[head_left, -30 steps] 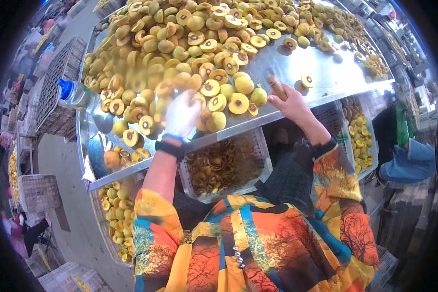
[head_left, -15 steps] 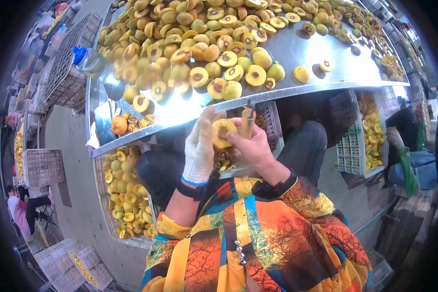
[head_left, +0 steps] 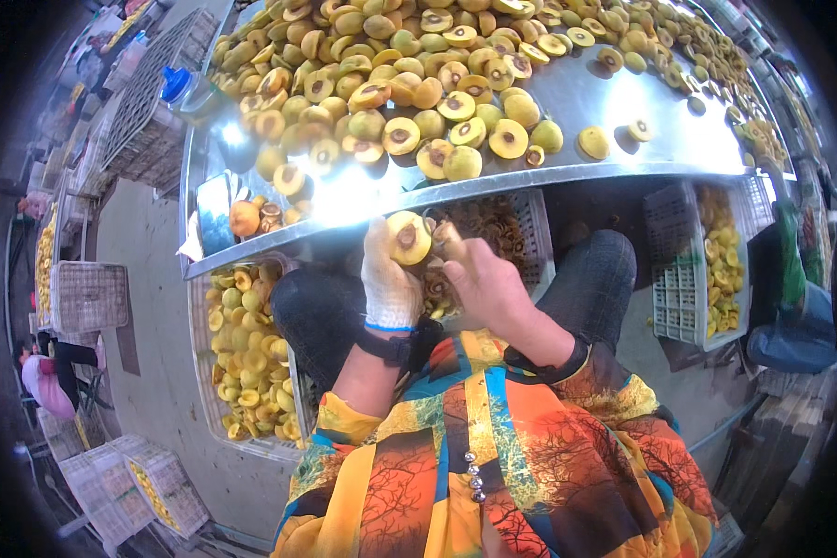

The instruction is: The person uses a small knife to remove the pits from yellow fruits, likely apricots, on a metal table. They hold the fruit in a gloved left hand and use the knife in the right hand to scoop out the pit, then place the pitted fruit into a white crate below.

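Observation:
My left hand (head_left: 388, 293), in a white knitted glove, closes round a yellow peach half (head_left: 409, 238) whose cut face shows a brown centre. Beside it my bare right hand (head_left: 495, 290) grips a tool with a short wooden handle (head_left: 449, 242); its working end is blurred and partly hidden near the fruit. Both hands are just below the metal table's front edge, above a white crate (head_left: 541, 232) holding brown pits and scraps. Many peach halves (head_left: 381, 70) are heaped on the steel table (head_left: 558, 93), most with brown centres.
A crate of yellow peach halves (head_left: 251, 363) stands left of my knees, another crate (head_left: 671, 279) at the right near a co-worker's arm in a green sleeve (head_left: 790, 251). A blue-capped bottle (head_left: 181, 88) and an orange-skinned fruit (head_left: 244, 219) are on the table's left side.
The peach half has tilted upward in my left hand. My right hand has turned the tool from upright toward the fruit and shifted slightly right. The whole view has shifted a little.

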Demonstrator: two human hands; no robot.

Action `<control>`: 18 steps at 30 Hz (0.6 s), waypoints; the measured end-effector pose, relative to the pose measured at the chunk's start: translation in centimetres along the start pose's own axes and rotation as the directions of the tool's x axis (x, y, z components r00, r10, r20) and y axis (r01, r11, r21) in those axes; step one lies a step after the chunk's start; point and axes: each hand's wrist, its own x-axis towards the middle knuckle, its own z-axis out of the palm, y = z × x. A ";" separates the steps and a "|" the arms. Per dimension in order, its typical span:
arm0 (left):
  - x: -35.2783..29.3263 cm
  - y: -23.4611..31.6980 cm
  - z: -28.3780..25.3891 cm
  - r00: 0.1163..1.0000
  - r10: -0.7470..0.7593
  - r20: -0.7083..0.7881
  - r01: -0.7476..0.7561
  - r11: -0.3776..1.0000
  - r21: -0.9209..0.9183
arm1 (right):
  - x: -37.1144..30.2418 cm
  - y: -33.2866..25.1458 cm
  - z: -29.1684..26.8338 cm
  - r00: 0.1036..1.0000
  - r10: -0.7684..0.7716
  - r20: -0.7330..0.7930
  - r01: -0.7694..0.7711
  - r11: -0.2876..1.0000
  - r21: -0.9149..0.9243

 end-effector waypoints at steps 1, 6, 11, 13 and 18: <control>0.1 -0.2 0.1 1.000 0.024 0.002 -0.024 0.999 0.021 | -0.2 -0.2 0.0 0.999 0.019 0.038 -0.018 0.999 -0.031; -0.5 -0.4 0.7 0.992 0.105 0.069 -0.117 0.975 0.188 | -0.3 0.0 0.3 0.996 0.043 0.073 -0.039 0.998 -0.047; -1.1 -0.3 1.9 0.980 0.185 0.074 -0.198 0.948 0.248 | -0.5 -0.8 0.8 0.989 0.104 0.108 -0.095 0.992 -0.081; -1.1 -0.3 2.0 0.976 0.204 0.071 -0.215 0.932 0.290 | -0.7 -1.3 1.1 0.986 0.121 0.112 -0.111 0.989 -0.094; -0.8 0.4 1.6 0.989 0.144 -0.019 -0.136 0.963 0.231 | -1.1 -1.5 1.9 0.985 0.083 0.152 -0.073 0.995 -0.071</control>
